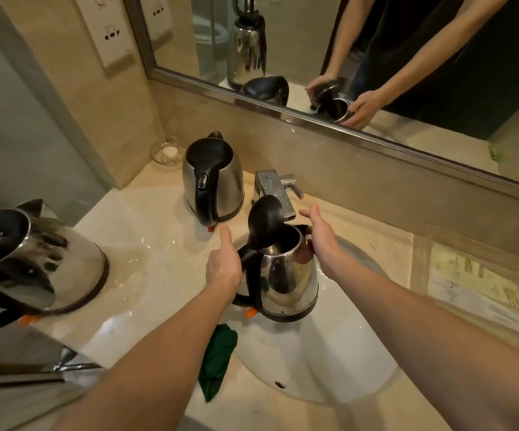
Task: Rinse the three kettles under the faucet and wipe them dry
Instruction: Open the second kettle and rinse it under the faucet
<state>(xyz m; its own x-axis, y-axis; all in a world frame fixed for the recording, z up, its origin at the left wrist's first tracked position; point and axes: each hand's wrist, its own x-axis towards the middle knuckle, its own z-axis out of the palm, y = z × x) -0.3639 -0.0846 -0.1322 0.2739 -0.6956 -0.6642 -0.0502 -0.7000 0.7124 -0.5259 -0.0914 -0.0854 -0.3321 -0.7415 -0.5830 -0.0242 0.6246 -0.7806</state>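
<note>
Over the white sink (329, 368), a steel kettle (289, 275) is held upright just below and in front of the faucet (273, 188). Its black lid (266, 219) is flipped up, so the inside is open. The left hand (224, 262) grips the black handle (247, 284), fingers wrapped round it and thumb raised. The right hand (323, 241) cups the kettle's body on the spout side, and the mirror (314, 42) shows its fingers curved round the steel. No water can be made out at the faucet.

A second kettle (217, 178) stands on the beige counter (146, 244) behind and to the left of the sink. Its lid is down and its handle faces the person. A third kettle (43, 259), lid also down, sits near the counter's left edge, well apart from the others. A green cloth (217, 353) lies crumpled across the sink's front left rim. A small glass dish (166, 150) sits in the back corner beside the second kettle, below the wall sockets (112, 32).
</note>
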